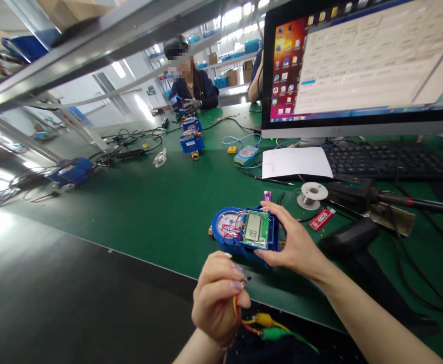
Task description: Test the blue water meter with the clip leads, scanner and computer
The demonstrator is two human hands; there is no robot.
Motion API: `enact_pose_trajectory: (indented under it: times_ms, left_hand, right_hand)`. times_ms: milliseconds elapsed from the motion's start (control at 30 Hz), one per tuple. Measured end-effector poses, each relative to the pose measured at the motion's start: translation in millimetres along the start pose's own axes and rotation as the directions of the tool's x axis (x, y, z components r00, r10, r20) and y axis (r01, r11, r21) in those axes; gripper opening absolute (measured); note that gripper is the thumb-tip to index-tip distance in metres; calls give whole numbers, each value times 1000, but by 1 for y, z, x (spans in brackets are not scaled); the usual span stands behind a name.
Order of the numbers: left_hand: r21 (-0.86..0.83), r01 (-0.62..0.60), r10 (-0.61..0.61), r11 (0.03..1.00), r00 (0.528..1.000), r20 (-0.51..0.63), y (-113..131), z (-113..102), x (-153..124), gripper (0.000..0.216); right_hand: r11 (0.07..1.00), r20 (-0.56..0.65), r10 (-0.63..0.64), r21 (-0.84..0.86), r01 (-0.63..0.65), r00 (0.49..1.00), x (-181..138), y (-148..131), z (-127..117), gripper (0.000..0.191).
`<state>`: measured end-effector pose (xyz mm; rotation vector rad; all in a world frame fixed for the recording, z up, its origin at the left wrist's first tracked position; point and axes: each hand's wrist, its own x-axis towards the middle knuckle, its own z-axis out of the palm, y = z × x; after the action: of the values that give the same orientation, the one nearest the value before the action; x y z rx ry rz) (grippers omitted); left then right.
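A blue water meter (pixel 232 230) with an open top lies on the green bench mat. It shows a green circuit board with a small LCD and red wires. My right hand (pixel 297 242) grips the meter's right side, fingers wrapped round it. My left hand (pixel 219 298) is just in front of it, fingers pinched on thin test leads (pixel 266 323) with red, yellow and green clips that trail to the right.
A monitor (pixel 361 65) and keyboard (pixel 388 161) stand at the right, with a sheet of paper (pixel 297 162), solder spool (pixel 312 194), soldering iron (pixel 380 199) and black scanner (pixel 352 237). More blue meters (pixel 192 139) and cables lie further back. Another person (pixel 194 86) sits across the bench.
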<state>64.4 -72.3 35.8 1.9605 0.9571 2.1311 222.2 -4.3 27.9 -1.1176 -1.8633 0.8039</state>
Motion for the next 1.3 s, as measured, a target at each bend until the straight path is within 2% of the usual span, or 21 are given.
enact_pose_trajectory:
  times_ms: [200, 500, 633, 800, 867, 967, 1067, 1200, 1300]
  left_hand:
    - [-13, 13, -12, 1000, 1000, 5, -6, 2, -1, 13]
    - [-20, -18, 18, 1000, 1000, 18, -12, 2, 3, 11]
    - [-10, -20, 20, 1000, 999, 27, -12, 2, 5, 11]
    - [16, -32, 32, 999, 999, 15, -11, 4, 7, 12]
    - [13, -7, 7, 1000, 1000, 14, -12, 6, 6, 11]
    - [-6, 60, -60, 998, 997, 41, -14, 10, 4, 8]
    - [-7, 82, -81, 997, 995, 65, -17, 12, 2, 8]
    - [36, 53, -56, 998, 992, 114, -21, 8, -3, 7]
    - [56, 21, -30, 998, 986, 166, -23, 0, -9, 6]
  right_hand:
    - [996, 58, 6, -85, -1, 998, 2, -17, -9, 70]
    - [998, 77, 45, -39, -42, 996, 3, -25, -20, 68]
    - [998, 101, 47, -32, -44, 994, 1, -20, -16, 71]
    - [997, 77, 53, -61, -48, 996, -12, 0, -9, 68]
    - [996, 94, 92, -28, -89, 991, -18, 8, -7, 72]
    - [979, 124, 138, 137, -154, 983, -27, 15, -4, 88]
    - [960, 96, 150, 224, -168, 984, -32, 16, 2, 95]
    - [992, 7, 108, 68, -108, 994, -36, 13, 8, 81]
    - [997, -12, 66, 26, -66, 998, -39, 12, 10, 77]
